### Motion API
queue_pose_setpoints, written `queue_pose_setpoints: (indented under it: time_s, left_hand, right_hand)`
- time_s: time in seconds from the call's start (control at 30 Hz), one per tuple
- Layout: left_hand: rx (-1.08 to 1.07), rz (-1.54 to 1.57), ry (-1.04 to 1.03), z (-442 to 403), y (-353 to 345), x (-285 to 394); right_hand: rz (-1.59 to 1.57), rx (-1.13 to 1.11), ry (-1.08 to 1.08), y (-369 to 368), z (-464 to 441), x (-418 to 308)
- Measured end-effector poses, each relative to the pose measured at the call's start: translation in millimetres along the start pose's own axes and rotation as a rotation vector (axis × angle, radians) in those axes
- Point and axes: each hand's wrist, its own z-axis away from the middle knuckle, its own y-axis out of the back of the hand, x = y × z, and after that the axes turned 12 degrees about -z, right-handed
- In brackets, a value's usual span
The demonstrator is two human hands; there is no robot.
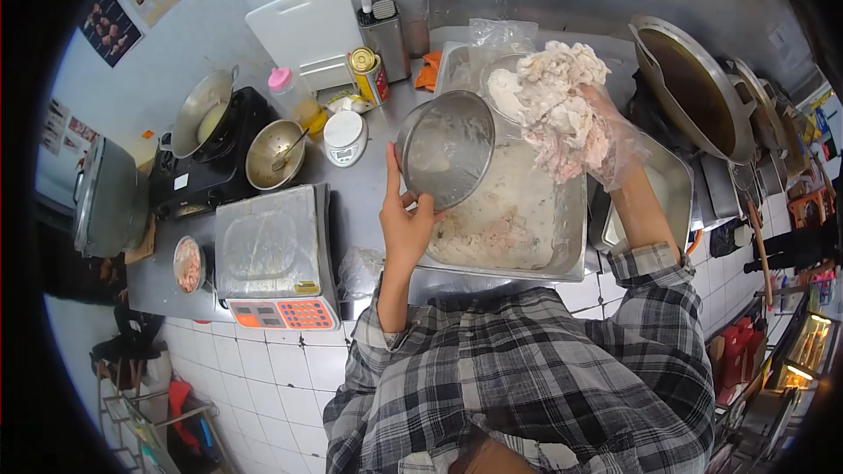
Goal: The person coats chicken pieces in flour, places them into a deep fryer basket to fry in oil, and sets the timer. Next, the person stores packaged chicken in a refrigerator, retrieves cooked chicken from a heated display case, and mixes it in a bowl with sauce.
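My left hand (407, 226) grips the rim of a round grey sieve (450, 145), tilted over the left side of a large metal tray (571, 250). Flour and small pinkish scraps lie on the tray's floor. In a clear plastic glove, my right hand (615, 136) holds up a big clump of floured raw meat (562, 96), pale and pink. The clump is above the tray's right side, partly covering a bowl of white flour (502, 92) at the back. The right fingers are partly hidden behind the meat.
Left of the tray are a digital scale (272, 246), a small white scale (345, 136), a metal bowl with a spoon (276, 154) and a cup of pink meat (188, 265). A wok (206, 114) sits on a stove. A large pan of brown liquid (689, 79) stands right.
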Motion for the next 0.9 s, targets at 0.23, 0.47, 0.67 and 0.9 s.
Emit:
queue_pose_setpoints:
  time_s: [0.23,0.47,0.67,0.9]
  left_hand:
    - [-0.129,0.343,0.285,0.9,-12.9,-15.3]
    - [-0.065,0.318,0.283,12.0,-1.3,-23.5]
    - [0.019,0.256,0.300,7.0,22.1,-8.9]
    - [-0.094,0.386,0.372,3.0,-12.3,-3.6]
  right_hand:
    - [0.359,0.185,-0.007,8.2,-9.1,45.0]
    - [0.177,0.282,-0.115,1.2,-15.4,63.4]
    - [0.133,0.162,-0.092,8.3,-19.4,47.4]
    - [0.995,-0.443,0.263,28.5,-37.0,107.6]
